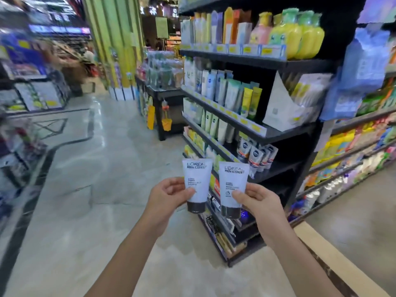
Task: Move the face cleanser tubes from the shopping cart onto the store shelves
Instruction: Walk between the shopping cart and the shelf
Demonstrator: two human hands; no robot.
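Observation:
I hold two pale blue face cleanser tubes with black caps, caps down, printed "L'Oreal Men Expert". My left hand (166,195) grips the left tube (196,179) near its lower part. My right hand (258,200) grips the right tube (232,183) the same way. Both tubes are upright, side by side, a little apart, in front of the black store shelves (278,133). The shelves carry rows of other tubes, and the shelf beside the grey tubes (257,156) has an open stretch. The shopping cart is not in view.
Yellow and green bottles (300,37) and boxes fill the top shelf. A white display box (285,106) stands on the second shelf. More stocked shelves (351,159) run to the right. A low display table (162,91) stands behind, with tiled floor (96,168) on the left.

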